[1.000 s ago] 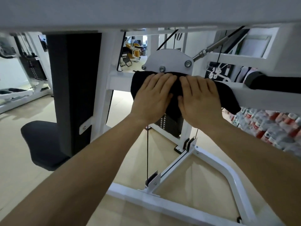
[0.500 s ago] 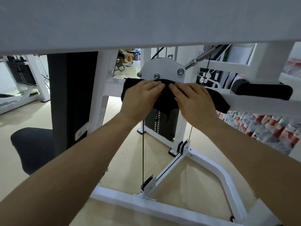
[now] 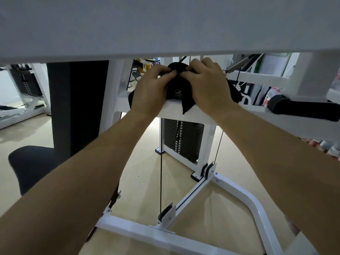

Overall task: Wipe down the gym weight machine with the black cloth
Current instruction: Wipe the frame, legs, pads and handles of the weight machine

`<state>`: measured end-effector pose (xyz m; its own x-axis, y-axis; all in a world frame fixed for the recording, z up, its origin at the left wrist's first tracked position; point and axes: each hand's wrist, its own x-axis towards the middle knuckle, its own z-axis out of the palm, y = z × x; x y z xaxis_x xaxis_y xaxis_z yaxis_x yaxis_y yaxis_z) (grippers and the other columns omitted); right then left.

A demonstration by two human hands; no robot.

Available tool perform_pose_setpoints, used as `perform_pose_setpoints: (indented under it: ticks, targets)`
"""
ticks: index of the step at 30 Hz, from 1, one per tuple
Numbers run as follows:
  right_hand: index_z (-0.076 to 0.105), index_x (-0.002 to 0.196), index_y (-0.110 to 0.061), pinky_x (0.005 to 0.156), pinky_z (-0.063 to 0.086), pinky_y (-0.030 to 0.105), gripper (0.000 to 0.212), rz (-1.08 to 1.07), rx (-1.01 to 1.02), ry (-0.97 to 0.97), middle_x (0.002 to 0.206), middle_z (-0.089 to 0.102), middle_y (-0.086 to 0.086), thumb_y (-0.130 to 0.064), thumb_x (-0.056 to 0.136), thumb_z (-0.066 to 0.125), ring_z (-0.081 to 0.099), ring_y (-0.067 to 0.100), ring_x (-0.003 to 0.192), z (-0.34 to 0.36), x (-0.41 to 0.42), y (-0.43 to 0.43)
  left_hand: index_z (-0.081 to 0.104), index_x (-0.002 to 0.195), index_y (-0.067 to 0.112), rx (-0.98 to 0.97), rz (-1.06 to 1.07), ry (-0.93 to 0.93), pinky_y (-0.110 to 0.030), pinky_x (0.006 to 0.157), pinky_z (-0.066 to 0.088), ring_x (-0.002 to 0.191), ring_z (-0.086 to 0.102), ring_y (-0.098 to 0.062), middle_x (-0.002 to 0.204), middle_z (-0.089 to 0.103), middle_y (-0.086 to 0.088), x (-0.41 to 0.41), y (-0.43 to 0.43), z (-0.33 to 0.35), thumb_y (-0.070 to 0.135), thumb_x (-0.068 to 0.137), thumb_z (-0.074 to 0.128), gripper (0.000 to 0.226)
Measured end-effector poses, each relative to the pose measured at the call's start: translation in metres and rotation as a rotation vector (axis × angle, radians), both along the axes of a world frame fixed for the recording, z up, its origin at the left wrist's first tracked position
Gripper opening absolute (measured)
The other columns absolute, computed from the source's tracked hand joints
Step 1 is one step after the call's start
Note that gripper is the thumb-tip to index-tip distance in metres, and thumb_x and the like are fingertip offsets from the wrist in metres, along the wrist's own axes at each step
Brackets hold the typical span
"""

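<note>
The black cloth (image 3: 184, 100) is draped over the rounded white bracket on the weight machine's crossbar (image 3: 176, 109). My left hand (image 3: 150, 89) and my right hand (image 3: 207, 89) sit side by side on it, fingers curled and gripping the cloth over the top of the bracket. The bracket is almost wholly covered; one bolt shows between my hands. A tail of cloth hangs over the bar's front edge.
A wide white beam (image 3: 165, 24) fills the top of the view close above my hands. Black back pad (image 3: 79, 107) and seat (image 3: 31, 166) stand left. A black foam handle (image 3: 303, 109) sits right. Weight stack (image 3: 182, 138), cables and white floor frame (image 3: 235, 194) lie below.
Both hands rose from lying flat on the cloth on the crossbar to gripping it over the top of the bracket, bunching the cloth. The camera moved closer under the upper beam.
</note>
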<state>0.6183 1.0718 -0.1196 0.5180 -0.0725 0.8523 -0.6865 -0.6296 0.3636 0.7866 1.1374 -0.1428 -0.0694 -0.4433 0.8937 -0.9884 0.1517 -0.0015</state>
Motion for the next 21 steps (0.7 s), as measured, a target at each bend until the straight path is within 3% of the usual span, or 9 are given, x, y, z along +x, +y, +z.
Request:
perform_pose_setpoints:
  ticks: [3, 5, 8, 11, 14, 17, 21]
  targets:
    - [0.075, 0.101, -0.015, 0.078, 0.045, 0.040, 0.020, 0.017, 0.076, 0.085, 0.099, 0.061, 0.007, -0.015, 0.091, 0.058, 0.054, 0.031, 0.090, -0.001, -0.006, 0.009, 0.069, 0.123, 0.010, -0.014, -0.036, 0.000, -0.044, 0.076, 0.053, 0.097, 0.061, -0.030, 0.110, 0.066, -0.011, 0.001, 0.004, -0.013, 0.022, 0.099, 0.052, 0.032]
    - [0.074, 0.103, -0.013, 0.081, 0.044, 0.040, 0.028, -0.004, 0.100, 0.142, 0.102, 0.060, 0.008, -0.019, 0.093, 0.048, 0.053, 0.031, 0.092, -0.010, -0.008, 0.015, 0.071, 0.119, 0.008, 0.001, -0.057, 0.019, -0.040, 0.073, 0.054, 0.092, 0.063, -0.028, 0.107, 0.068, -0.010, -0.004, 0.009, -0.018, 0.023, 0.098, 0.051, 0.032]
    - [0.070, 0.106, -0.013, 0.090, 0.044, 0.043, 0.032, -0.042, 0.163, 0.139, 0.104, 0.061, 0.008, -0.026, 0.095, 0.043, 0.056, 0.031, 0.098, -0.023, -0.010, 0.026, 0.070, 0.121, 0.009, 0.050, -0.058, 0.081, -0.033, 0.077, 0.051, 0.093, 0.064, -0.025, 0.110, 0.068, -0.010, -0.011, 0.017, -0.018, 0.022, 0.098, 0.050, 0.033]
    - [0.069, 0.101, -0.018, 0.099, 0.034, 0.045, 0.031, -0.157, 0.206, 0.100, 0.100, 0.064, 0.005, -0.033, 0.095, 0.042, 0.056, 0.029, 0.101, -0.026, -0.008, 0.039, 0.067, 0.124, 0.013, 0.139, -0.070, 0.170, -0.030, 0.086, 0.047, 0.102, 0.061, -0.023, 0.117, 0.065, -0.008, -0.015, 0.018, -0.012, 0.015, 0.097, 0.050, 0.032]
    - [0.067, 0.098, -0.017, 0.101, 0.030, 0.047, 0.035, -0.253, 0.220, 0.134, 0.099, 0.069, 0.005, -0.038, 0.098, 0.040, 0.055, 0.030, 0.107, -0.033, -0.010, 0.051, 0.069, 0.121, 0.013, 0.156, -0.119, 0.213, -0.028, 0.094, 0.047, 0.108, 0.060, -0.021, 0.119, 0.065, -0.007, -0.026, 0.017, -0.001, 0.006, 0.094, 0.052, 0.032]
    - [0.068, 0.101, -0.014, 0.099, 0.035, 0.048, 0.045, -0.309, 0.209, 0.129, 0.100, 0.070, 0.009, -0.043, 0.099, 0.033, 0.057, 0.031, 0.107, -0.036, -0.031, 0.056, 0.069, 0.122, 0.010, 0.161, -0.197, 0.154, -0.022, 0.097, 0.041, 0.112, 0.060, -0.021, 0.124, 0.065, -0.007, -0.051, 0.016, 0.004, 0.006, 0.096, 0.053, 0.031]
    - [0.065, 0.107, -0.013, 0.090, 0.041, 0.046, 0.048, -0.364, 0.240, 0.096, 0.099, 0.068, 0.009, -0.043, 0.099, 0.027, 0.057, 0.033, 0.097, -0.044, -0.064, 0.053, 0.068, 0.123, 0.013, 0.202, -0.255, 0.118, -0.034, 0.097, 0.048, 0.110, 0.062, -0.023, 0.124, 0.066, -0.005, -0.071, 0.017, -0.006, 0.013, 0.099, 0.048, 0.031]
